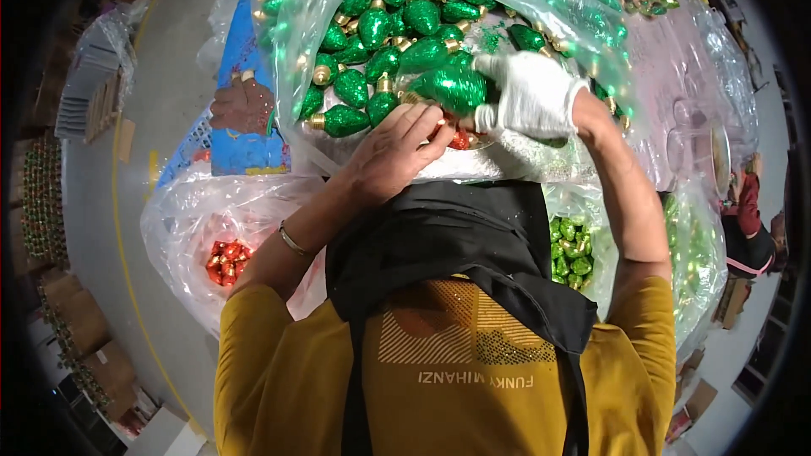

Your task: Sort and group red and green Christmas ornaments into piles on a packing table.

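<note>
A large glittery green bulb-shaped ornament (452,89) lies sideways in front of me. My right hand (536,97), in a white knit glove, is closed around its right end. Just below the ornament is my bare left hand (395,148), its fingers drawn together. Whatever sits between those fingertips is mostly hidden. A small shiny red piece (460,140) shows between the hands. Beyond them, several green bulb ornaments with gold caps, such as one bulb (374,27), fill a clear plastic bag (308,13) spread open on the table.
A plastic bag holds small red ornaments (228,262) at lower left; small green ones (572,252) lie in another at right. A brown hand or glove shape (242,106) rests on a blue surface (245,152). Another person (748,232) is at far right.
</note>
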`<action>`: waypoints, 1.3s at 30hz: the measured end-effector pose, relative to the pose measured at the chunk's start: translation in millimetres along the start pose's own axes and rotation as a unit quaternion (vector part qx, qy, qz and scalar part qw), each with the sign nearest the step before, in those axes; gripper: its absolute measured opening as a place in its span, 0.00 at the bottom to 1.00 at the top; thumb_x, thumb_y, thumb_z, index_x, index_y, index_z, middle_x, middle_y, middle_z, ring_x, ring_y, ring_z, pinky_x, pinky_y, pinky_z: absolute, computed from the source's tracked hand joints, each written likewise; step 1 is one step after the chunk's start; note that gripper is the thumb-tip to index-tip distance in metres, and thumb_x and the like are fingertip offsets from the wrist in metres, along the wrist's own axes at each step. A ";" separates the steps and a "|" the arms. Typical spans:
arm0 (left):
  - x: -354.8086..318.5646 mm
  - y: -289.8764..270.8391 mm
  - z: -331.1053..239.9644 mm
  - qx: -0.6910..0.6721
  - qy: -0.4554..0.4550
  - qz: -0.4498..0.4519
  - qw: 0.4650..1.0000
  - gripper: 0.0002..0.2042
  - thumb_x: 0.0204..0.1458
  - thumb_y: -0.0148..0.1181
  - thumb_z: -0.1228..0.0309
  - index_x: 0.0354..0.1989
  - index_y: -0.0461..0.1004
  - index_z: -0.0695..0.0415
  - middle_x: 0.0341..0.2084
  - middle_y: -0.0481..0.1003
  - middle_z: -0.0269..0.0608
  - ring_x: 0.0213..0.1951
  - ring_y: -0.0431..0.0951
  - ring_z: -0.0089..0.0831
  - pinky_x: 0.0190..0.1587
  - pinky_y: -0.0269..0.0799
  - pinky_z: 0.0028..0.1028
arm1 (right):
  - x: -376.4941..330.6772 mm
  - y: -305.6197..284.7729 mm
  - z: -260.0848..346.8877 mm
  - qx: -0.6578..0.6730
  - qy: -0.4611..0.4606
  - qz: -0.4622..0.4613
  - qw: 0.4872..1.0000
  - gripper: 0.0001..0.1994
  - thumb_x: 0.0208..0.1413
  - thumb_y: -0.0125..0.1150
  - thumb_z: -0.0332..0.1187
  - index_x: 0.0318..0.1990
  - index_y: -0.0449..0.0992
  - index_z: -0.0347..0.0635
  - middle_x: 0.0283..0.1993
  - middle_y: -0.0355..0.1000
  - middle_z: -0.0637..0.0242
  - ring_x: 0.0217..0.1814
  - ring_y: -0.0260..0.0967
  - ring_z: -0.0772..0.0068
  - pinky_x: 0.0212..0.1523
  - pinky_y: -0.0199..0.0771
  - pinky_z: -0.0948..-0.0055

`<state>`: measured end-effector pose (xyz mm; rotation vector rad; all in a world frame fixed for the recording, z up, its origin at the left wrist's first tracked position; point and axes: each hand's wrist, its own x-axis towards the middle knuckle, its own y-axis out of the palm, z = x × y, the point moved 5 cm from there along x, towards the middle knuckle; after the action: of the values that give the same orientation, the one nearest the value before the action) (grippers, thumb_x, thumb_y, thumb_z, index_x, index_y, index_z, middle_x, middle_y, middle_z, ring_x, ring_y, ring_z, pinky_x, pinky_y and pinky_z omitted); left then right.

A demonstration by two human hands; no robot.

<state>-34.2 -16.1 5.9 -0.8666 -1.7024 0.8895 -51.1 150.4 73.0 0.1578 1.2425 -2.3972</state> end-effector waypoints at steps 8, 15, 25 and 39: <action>-7.4 4.8 -1.3 0.088 0.016 -0.080 0.993 0.19 0.46 0.55 0.74 0.50 0.71 0.54 0.48 0.67 0.41 0.53 0.67 0.36 0.60 0.55 0.44 | 27.9 2.8 11.4 -0.287 0.088 0.038 0.953 0.26 0.42 0.65 0.47 0.46 0.74 0.37 0.33 0.75 0.48 0.35 0.73 0.48 0.38 0.73 0.59; -8.6 8.5 11.7 0.043 -0.018 -0.101 0.994 0.18 0.45 0.56 0.72 0.49 0.71 0.51 0.48 0.67 0.38 0.53 0.66 0.34 0.60 0.53 0.46 | 25.6 -11.1 10.7 -0.240 0.032 -0.002 0.970 0.23 0.40 0.66 0.42 0.43 0.74 0.36 0.29 0.74 0.48 0.33 0.74 0.48 0.34 0.73 0.59; -8.8 -1.9 23.6 -0.040 -0.021 -0.081 0.996 0.16 0.45 0.63 0.69 0.44 0.71 0.53 0.51 0.65 0.43 0.54 0.65 0.38 0.58 0.55 0.43 | 15.4 -14.3 -3.0 -0.226 -0.028 0.053 0.972 0.27 0.40 0.67 0.43 0.50 0.73 0.41 0.31 0.74 0.49 0.33 0.74 0.51 0.34 0.74 0.62; 11.2 -7.9 28.7 -0.064 -0.039 0.003 0.997 0.21 0.45 0.64 0.59 0.46 0.70 0.55 0.53 0.66 0.46 0.54 0.65 0.41 0.51 0.56 0.41 | 8.2 -2.3 9.8 -0.293 -0.178 -0.160 0.926 0.22 0.47 0.64 0.46 0.44 0.74 0.38 0.31 0.74 0.50 0.35 0.73 0.48 0.37 0.73 0.60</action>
<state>-65.7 -14.8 10.7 -0.9334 -1.8416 0.8360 -58.6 141.1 78.1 -0.6755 1.8271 -2.0431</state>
